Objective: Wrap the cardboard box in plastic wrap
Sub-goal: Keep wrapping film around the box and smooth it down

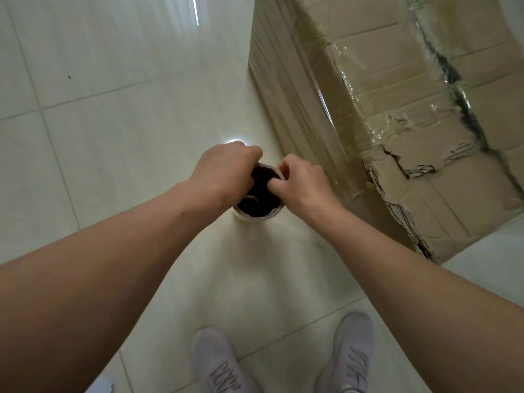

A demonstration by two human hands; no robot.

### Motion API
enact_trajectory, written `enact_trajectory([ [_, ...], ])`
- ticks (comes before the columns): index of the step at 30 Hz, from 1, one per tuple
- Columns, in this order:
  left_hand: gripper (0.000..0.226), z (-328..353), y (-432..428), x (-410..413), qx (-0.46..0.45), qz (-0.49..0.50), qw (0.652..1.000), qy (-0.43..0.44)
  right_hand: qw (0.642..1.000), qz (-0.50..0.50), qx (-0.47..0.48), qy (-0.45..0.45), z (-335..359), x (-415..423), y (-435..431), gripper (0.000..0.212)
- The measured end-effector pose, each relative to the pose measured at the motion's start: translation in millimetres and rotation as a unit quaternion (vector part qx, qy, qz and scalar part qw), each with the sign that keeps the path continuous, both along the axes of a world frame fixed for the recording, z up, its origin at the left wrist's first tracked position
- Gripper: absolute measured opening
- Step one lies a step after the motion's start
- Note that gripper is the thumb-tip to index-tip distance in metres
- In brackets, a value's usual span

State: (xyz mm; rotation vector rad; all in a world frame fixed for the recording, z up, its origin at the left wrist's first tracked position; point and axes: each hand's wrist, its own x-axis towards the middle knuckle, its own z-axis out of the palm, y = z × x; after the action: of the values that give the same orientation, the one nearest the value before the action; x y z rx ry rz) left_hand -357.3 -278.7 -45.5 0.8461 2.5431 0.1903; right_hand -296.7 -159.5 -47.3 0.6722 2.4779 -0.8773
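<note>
Evidently a roll of plastic wrap is held upright, end-on to the head camera, so that only its top rim and dark hollow core are seen. The left grip is curled over the rim from one side and the right grip from the opposite side, with digits hooked into the core. Both are thus closed on the roll, neither spread wide. Held this way, the roll is probably left free to turn as film is paid out, and its axis is kept parallel to the box's upright walls.

The cardboard box stands on the tiled floor, to the right of the roll and beyond it. Its torn near corner is turned toward the person. The side wall facing the roll is already covered by glossy film, and crumpled film is seen across the top as well. A sheet appears to run from the roll to that wall, which would explain why the roll is kept just beside the box. Tension is likely maintained by this closeness.

Whether the roll's lower end rests on the floor cannot be told. Two pale shoes are planted well back from the box, presumably so that walking room is left.
</note>
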Motion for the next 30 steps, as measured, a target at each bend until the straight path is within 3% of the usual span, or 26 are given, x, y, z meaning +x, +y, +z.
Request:
enact_trajectory([
  [5, 0.009, -4, -9, 0, 0.01, 0.074, 0.997, 0.029, 0.99, 0.108, 0.076, 0.059, -4, -21, -8, 0.02],
  [8, 0.009, -12, -9, 5, 0.024, 0.1, 0.994, 0.042, 0.987, 0.111, 0.092, 0.067, -11, -20, -7, 0.018],
  [12, 0.015, -11, -6, 0, 0.022, 0.1, 0.994, 0.037, 0.99, 0.114, 0.067, 0.04, -10, -22, 2, 0.011],
  [16, 0.021, -10, -5, -4, 0.025, 0.109, 0.994, 0.008, 0.998, 0.063, -0.001, 0.026, -6, -18, 4, 0.023],
  [21, 0.02, -3, -7, -2, 0.038, 0.148, 0.988, -0.032, 0.996, 0.048, -0.033, 0.062, 14, -6, 13, 0.038],
  [24, 0.025, 3, -9, 2, 0.042, 0.172, 0.983, -0.049, 0.992, 0.046, -0.022, 0.119, 36, 0, 28, 0.036],
  [28, 0.031, 18, -6, 22, 0.105, 0.154, 0.979, 0.088, 0.974, 0.066, 0.021, 0.215, 61, 5, 53, 0.032],
  [30, 0.028, 26, 4, 38, 0.168, 0.085, 0.969, 0.161, 0.964, 0.086, 0.049, 0.248, 68, 11, 68, 0.031],
])
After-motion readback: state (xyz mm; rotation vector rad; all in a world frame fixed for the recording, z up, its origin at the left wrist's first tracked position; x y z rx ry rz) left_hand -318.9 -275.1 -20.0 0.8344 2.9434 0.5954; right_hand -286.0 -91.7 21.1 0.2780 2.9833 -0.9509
